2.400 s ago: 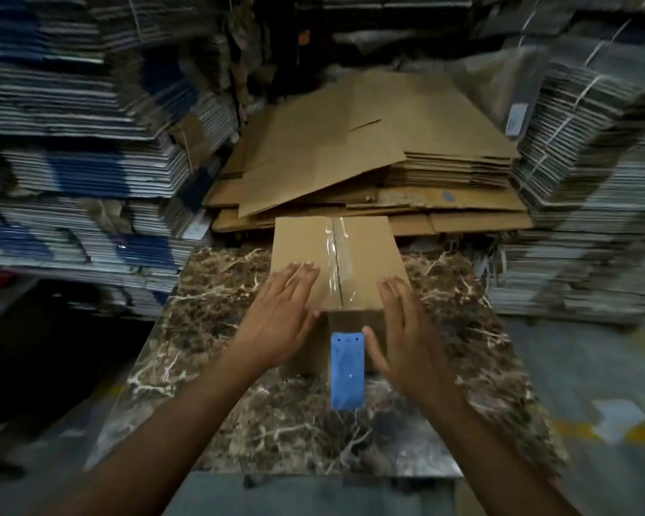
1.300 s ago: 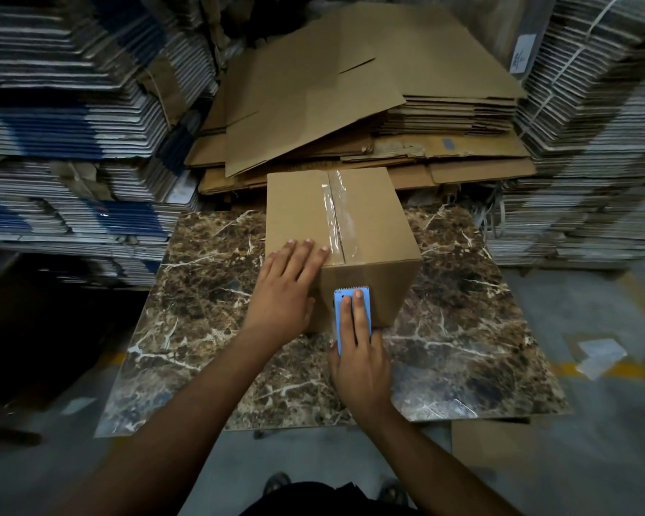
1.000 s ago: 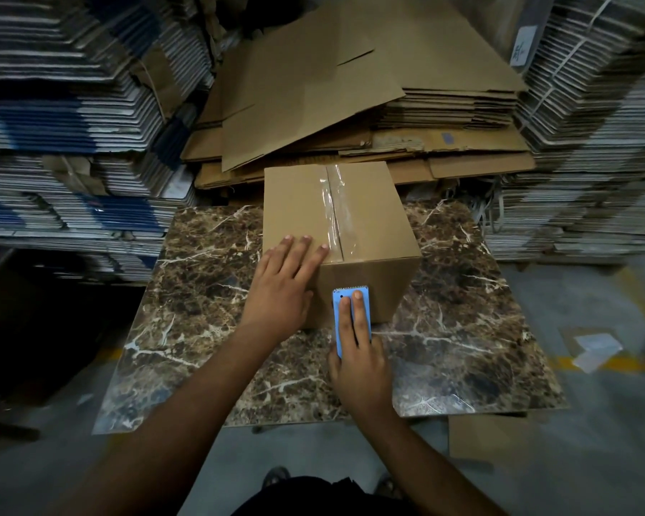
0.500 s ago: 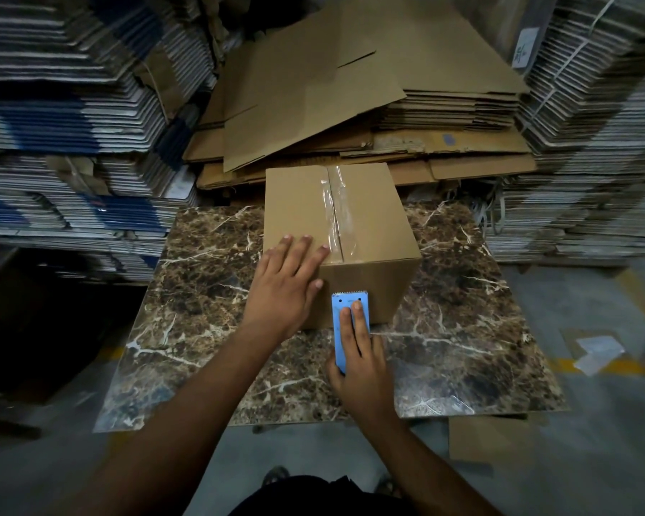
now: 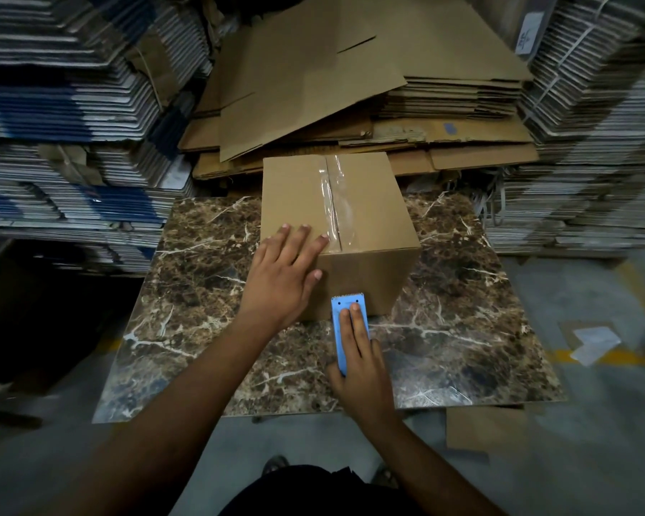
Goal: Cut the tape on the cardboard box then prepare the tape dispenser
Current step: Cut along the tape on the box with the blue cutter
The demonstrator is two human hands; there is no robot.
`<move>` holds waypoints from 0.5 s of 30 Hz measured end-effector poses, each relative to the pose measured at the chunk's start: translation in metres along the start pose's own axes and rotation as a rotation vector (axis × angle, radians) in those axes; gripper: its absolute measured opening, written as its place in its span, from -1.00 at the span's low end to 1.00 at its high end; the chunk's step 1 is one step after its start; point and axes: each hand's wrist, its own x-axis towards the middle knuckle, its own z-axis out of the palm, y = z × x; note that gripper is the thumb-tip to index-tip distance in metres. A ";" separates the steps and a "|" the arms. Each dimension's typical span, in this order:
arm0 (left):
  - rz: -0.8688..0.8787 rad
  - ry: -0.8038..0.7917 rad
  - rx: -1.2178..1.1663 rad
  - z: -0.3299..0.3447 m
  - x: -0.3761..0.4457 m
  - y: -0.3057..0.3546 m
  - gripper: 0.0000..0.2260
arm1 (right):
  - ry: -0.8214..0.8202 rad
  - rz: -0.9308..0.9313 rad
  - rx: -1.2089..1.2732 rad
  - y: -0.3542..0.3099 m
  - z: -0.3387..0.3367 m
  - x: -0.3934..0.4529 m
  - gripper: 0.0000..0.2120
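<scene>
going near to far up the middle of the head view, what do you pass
right hand → blue tape dispenser → cardboard box with clear tape along its top → pile of flattened cardboard

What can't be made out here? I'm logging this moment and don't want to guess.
Head view only:
- Tape on the box front: hidden by the blue tape dispenser, so cut or not is unknown.
- Dispenser's body and roll: covered by the right hand.
- Box's near-left corner: under the left hand.
- Table legs: hidden beneath its top.
</scene>
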 end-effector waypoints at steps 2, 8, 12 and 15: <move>0.005 0.004 -0.006 0.001 0.000 -0.001 -0.51 | 0.003 0.019 -0.035 -0.003 -0.004 0.002 -0.19; 0.010 0.022 0.024 0.002 0.000 -0.001 -0.48 | -0.044 0.067 -0.152 -0.018 -0.020 0.014 -0.18; -0.006 0.027 0.028 0.003 0.001 0.000 -0.43 | -0.154 0.102 -0.239 -0.032 -0.039 0.027 -0.16; -0.011 0.055 0.023 0.004 0.000 0.000 -0.46 | -0.248 0.153 -0.244 -0.043 -0.053 0.039 -0.18</move>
